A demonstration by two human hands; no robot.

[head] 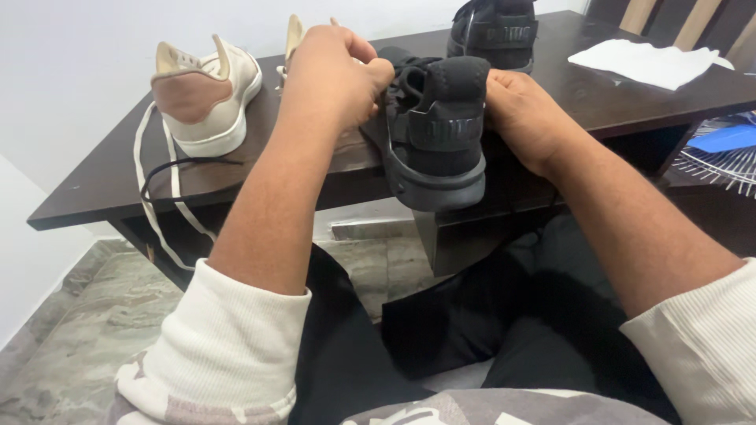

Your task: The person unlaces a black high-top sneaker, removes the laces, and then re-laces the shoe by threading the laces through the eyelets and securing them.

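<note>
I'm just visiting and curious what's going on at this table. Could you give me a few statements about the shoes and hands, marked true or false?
1. Both hands hold a black sneaker at the near edge of the dark wooden table. True.
2. The left hand rests on the white cloth. False: it grips the black sneaker; the white cloth lies apart, far right.
3. A cream sneaker stands on the table's left side. True.
4. The cream sneaker's lace is tied. False: its white lace hangs loose over the edge.
5. The right hand is at the black sneaker's heel. True.
</note>
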